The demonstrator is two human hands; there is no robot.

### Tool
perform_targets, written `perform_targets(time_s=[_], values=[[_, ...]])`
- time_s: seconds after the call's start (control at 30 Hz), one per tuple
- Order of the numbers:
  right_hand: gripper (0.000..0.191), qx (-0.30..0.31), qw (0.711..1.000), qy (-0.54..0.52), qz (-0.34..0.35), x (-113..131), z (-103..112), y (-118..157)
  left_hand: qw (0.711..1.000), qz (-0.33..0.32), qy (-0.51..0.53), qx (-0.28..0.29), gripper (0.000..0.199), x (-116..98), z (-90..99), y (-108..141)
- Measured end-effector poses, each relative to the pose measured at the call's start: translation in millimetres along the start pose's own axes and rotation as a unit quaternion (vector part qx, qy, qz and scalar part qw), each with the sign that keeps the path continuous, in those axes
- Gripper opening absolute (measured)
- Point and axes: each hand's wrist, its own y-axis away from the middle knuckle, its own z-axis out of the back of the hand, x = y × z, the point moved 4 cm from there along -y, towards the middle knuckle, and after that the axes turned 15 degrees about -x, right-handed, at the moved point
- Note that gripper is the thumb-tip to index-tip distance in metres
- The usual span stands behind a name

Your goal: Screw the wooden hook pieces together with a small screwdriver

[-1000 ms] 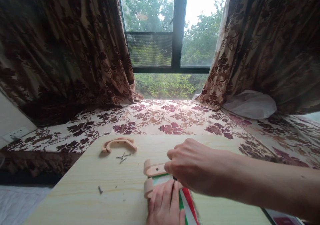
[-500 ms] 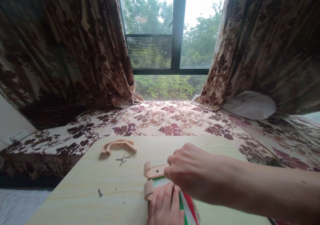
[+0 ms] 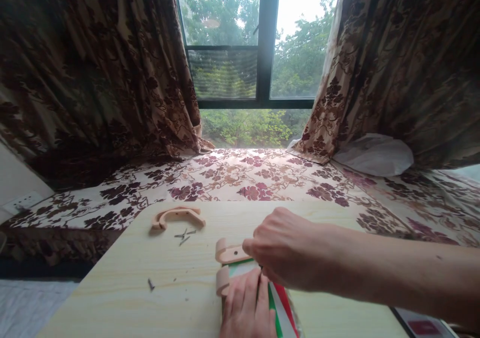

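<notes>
- Pressing down with my left hand (image 3: 247, 305), I am laying my fingers out long over the near wood piece (image 3: 222, 281), I think so it cannot slide.
- My right hand (image 3: 277, 248) is making a fist just above, and its fingers are gripping a small dark thing (image 3: 261, 267). Only a bit is peeking out, so I cannot tell what it is.
- The striped block (image 3: 285, 305) is lying under my hands on the table (image 3: 112, 288). The two wood pieces are sitting across it, with their curly ends sticking out to the left, maybe so the flat parts can sit snug.
- The far wood piece (image 3: 225, 254) is showing a dark dot (image 3: 235, 253); I cannot tell if that is a hole or a screw.
- Two bent sticks (image 3: 191, 215) are resting together up to the left, probably to be out of my way.
- A few screws (image 3: 183, 236) are lying just beside them, perhaps for easy finding. One lone screw (image 3: 150, 284) is lying nearer to me.
</notes>
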Motion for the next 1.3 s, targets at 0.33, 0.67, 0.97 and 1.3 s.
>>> perform_targets(time_s=[0.33,0.67,0.97,1.3], values=[[0.014,-0.01,1.0,0.015,0.012,9,-21,9,0.99,0.138,0.037,-0.017,0.034,-12,-5.8,6],[0.012,0.023,0.999,0.024,-0.009,2,-2,7,0.992,0.116,0.039,-0.024,0.043,-7,-2.0,-2],[0.014,0.038,0.999,0.013,-0.029,1,-13,3,0.999,0.001,0.006,0.034,0.04,-2,0.5,1],[0.016,0.022,1.0,0.001,0.004,4,-10,10,1.0,0.008,0.002,0.03,0.042,-1,0.3,-1]])
